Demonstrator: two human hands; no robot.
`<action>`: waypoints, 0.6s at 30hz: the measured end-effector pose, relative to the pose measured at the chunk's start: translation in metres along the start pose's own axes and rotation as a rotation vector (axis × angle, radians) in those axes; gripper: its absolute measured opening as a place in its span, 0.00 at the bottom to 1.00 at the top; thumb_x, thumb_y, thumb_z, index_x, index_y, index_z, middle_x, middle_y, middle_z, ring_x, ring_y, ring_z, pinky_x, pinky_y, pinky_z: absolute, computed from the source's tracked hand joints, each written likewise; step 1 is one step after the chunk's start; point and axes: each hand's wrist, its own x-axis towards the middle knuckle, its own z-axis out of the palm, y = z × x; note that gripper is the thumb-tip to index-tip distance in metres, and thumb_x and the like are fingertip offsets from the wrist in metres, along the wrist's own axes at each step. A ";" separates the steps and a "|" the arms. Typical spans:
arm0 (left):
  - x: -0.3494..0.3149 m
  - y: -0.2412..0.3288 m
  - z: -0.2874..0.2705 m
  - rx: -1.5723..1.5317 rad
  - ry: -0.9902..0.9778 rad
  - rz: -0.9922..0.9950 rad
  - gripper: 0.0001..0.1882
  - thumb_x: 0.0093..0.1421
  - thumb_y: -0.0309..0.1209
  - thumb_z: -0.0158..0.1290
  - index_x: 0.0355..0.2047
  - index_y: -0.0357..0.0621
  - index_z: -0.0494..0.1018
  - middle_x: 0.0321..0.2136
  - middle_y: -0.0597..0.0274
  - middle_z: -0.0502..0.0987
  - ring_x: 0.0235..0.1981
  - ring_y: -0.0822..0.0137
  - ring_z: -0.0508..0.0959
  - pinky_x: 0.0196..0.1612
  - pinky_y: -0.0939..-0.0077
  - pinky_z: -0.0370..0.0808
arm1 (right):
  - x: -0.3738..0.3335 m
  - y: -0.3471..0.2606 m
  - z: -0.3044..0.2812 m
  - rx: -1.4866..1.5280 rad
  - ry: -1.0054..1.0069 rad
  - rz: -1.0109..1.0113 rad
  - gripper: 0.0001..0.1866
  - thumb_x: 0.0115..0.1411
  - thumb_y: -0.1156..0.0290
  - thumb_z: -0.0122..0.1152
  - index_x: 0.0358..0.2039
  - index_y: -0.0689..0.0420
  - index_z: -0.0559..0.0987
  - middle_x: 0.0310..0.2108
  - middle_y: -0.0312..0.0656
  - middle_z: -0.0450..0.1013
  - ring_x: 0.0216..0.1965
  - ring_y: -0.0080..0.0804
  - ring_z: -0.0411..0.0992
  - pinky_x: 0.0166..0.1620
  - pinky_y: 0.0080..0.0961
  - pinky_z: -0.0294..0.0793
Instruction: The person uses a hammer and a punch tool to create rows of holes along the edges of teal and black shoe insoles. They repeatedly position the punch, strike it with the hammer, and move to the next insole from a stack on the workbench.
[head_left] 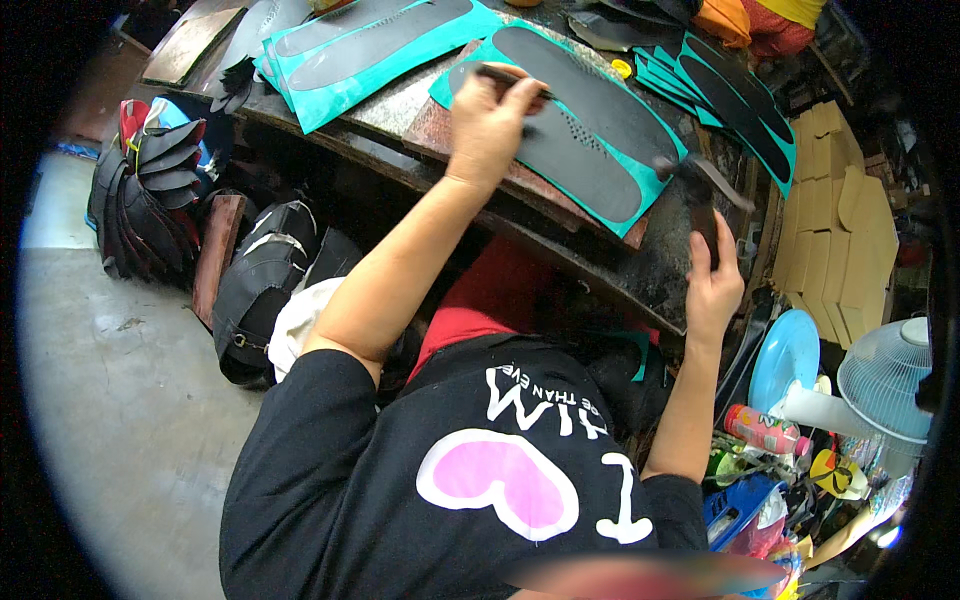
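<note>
Tool: I'm seeing the left hand [490, 125] clenching a thin dark tool [510, 77], upper centre, its long axis running left to right.
Work: it's pressing on black insole shapes [590, 130] lying diagonally on a teal sheet [655, 180].
Hammer: the right hand [712, 285] is gripping a hammer [700, 190], head pointing up.
Bench: a dark workbench [640, 275] is carrying everything.

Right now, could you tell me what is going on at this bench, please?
A person is working at a cluttered bench. The left hand holds a thin dark tool over a teal sheet that carries dark sole shapes. The right hand grips a hammer at the bench's near edge. More teal sheets lie farther back, and a fan stands to the right.
</note>
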 end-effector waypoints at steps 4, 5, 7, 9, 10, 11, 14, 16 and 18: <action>0.052 0.001 -0.048 0.430 0.098 0.110 0.09 0.60 0.29 0.60 0.37 0.35 0.78 0.33 0.57 0.83 0.36 0.69 0.82 0.42 0.75 0.77 | -0.006 0.028 -0.016 -0.286 0.093 -0.074 0.21 0.61 0.65 0.65 0.56 0.42 0.79 0.38 0.39 0.77 0.36 0.38 0.76 0.41 0.34 0.74; 0.065 0.000 -0.059 0.385 -0.003 0.010 0.10 0.59 0.31 0.60 0.37 0.35 0.80 0.34 0.56 0.83 0.36 0.68 0.82 0.43 0.74 0.77 | -0.007 0.033 -0.017 -0.376 0.056 -0.079 0.21 0.61 0.65 0.65 0.56 0.41 0.79 0.37 0.38 0.76 0.36 0.38 0.75 0.41 0.34 0.74; 0.078 -0.004 -0.069 0.393 -0.155 -0.158 0.12 0.58 0.31 0.61 0.38 0.35 0.80 0.34 0.55 0.83 0.36 0.67 0.82 0.44 0.72 0.77 | -0.002 0.039 -0.012 -0.514 0.030 -0.164 0.21 0.61 0.65 0.65 0.56 0.39 0.79 0.37 0.36 0.75 0.36 0.36 0.73 0.41 0.35 0.74; 0.080 -0.005 -0.072 0.539 -0.166 -0.001 0.13 0.56 0.32 0.62 0.39 0.37 0.80 0.34 0.55 0.84 0.36 0.65 0.83 0.44 0.72 0.77 | 0.000 0.040 -0.004 -0.504 -0.029 -0.125 0.21 0.61 0.65 0.65 0.56 0.40 0.79 0.40 0.35 0.74 0.42 0.35 0.72 0.45 0.36 0.74; 0.078 -0.003 -0.074 0.581 -0.156 0.053 0.12 0.56 0.32 0.62 0.38 0.38 0.80 0.34 0.55 0.84 0.36 0.65 0.83 0.44 0.71 0.77 | 0.001 0.038 -0.003 -0.488 -0.019 -0.152 0.21 0.61 0.64 0.65 0.56 0.40 0.79 0.40 0.35 0.73 0.43 0.36 0.71 0.46 0.36 0.73; 0.073 -0.001 -0.075 0.632 -0.145 0.061 0.12 0.56 0.32 0.62 0.37 0.38 0.79 0.33 0.55 0.84 0.36 0.65 0.83 0.43 0.71 0.77 | 0.003 0.035 0.001 -0.471 -0.012 -0.175 0.21 0.61 0.64 0.64 0.56 0.40 0.79 0.41 0.34 0.73 0.44 0.36 0.71 0.46 0.36 0.73; 0.054 0.009 -0.078 0.621 -0.128 0.026 0.09 0.56 0.29 0.62 0.34 0.37 0.78 0.30 0.55 0.83 0.34 0.66 0.82 0.43 0.70 0.78 | 0.011 0.016 0.008 -0.410 0.063 -0.254 0.21 0.63 0.59 0.62 0.57 0.44 0.78 0.49 0.41 0.73 0.52 0.43 0.68 0.55 0.40 0.69; 0.044 0.016 -0.077 0.545 -0.177 -0.043 0.08 0.60 0.26 0.60 0.38 0.38 0.75 0.34 0.59 0.82 0.37 0.70 0.80 0.45 0.74 0.77 | 0.016 -0.002 0.017 -0.313 0.088 -0.387 0.25 0.63 0.55 0.61 0.59 0.47 0.76 0.58 0.49 0.69 0.60 0.51 0.63 0.62 0.45 0.63; 0.037 0.024 -0.077 0.269 -0.230 -0.112 0.08 0.61 0.28 0.60 0.39 0.39 0.75 0.35 0.59 0.82 0.38 0.69 0.80 0.44 0.74 0.77 | 0.019 -0.021 0.030 -0.251 -0.164 -0.373 0.29 0.61 0.51 0.63 0.60 0.49 0.75 0.62 0.53 0.66 0.65 0.54 0.60 0.66 0.46 0.57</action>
